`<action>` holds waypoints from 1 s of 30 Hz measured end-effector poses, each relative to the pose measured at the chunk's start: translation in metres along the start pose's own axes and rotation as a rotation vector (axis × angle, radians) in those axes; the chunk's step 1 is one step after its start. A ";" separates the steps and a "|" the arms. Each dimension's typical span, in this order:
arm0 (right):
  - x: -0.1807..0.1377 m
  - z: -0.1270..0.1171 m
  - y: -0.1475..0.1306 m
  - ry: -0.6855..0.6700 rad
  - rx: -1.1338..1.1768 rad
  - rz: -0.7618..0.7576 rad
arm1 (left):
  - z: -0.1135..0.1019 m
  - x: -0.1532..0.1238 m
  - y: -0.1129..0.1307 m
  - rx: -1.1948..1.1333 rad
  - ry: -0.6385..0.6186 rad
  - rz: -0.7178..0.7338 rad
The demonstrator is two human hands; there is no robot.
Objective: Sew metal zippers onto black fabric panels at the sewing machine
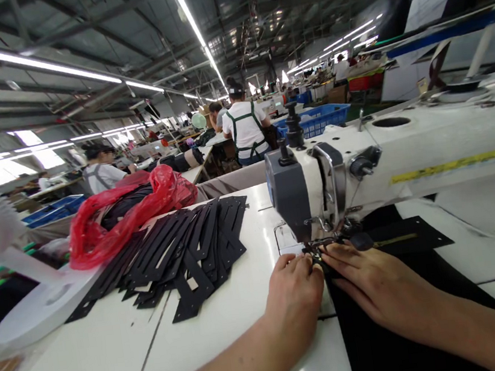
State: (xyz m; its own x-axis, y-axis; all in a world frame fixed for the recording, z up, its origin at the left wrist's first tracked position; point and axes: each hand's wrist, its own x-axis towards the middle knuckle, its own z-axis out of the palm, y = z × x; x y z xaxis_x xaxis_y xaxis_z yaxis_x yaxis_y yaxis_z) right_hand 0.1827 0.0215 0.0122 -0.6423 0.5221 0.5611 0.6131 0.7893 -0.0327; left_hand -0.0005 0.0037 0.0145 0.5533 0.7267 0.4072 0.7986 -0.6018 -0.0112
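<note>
A white sewing machine with a grey head cover (289,195) stands over the table, its presser foot low on the work. Black fabric (368,340) runs from under the needle area down to the table's front. A black strip with punched holes (431,233) lies at the machine's right side. My left hand (296,294) is closed, fingers curled at the fabric's left edge just before the presser foot; its fingertips are partly hidden. On the fabric right of the needle, my right hand (380,290) rests flat with fingers stretched toward the foot.
A pile of black punched strips (192,247) covers the table's left part, beside a red plastic bag (109,213) with dark pieces. A white fan (27,281) stands at far left. Beyond are a blue crate (323,117) and people seated at other workplaces.
</note>
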 end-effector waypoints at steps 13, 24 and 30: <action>0.008 -0.003 0.005 -0.074 0.076 0.012 | 0.011 0.005 -0.006 -0.009 0.113 0.000; 0.010 0.003 0.013 -0.081 0.089 -0.014 | 0.015 0.008 -0.009 -0.002 0.068 -0.023; 0.011 0.003 0.013 -0.065 0.077 0.002 | 0.018 0.009 -0.011 -0.036 0.071 -0.037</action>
State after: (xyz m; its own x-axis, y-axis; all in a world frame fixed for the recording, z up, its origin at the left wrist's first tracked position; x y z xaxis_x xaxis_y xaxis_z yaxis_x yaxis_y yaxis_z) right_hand 0.1827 0.0382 0.0155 -0.6709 0.5417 0.5065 0.5791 0.8093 -0.0984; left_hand 0.0001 0.0225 0.0021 0.5040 0.7243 0.4705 0.8087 -0.5870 0.0374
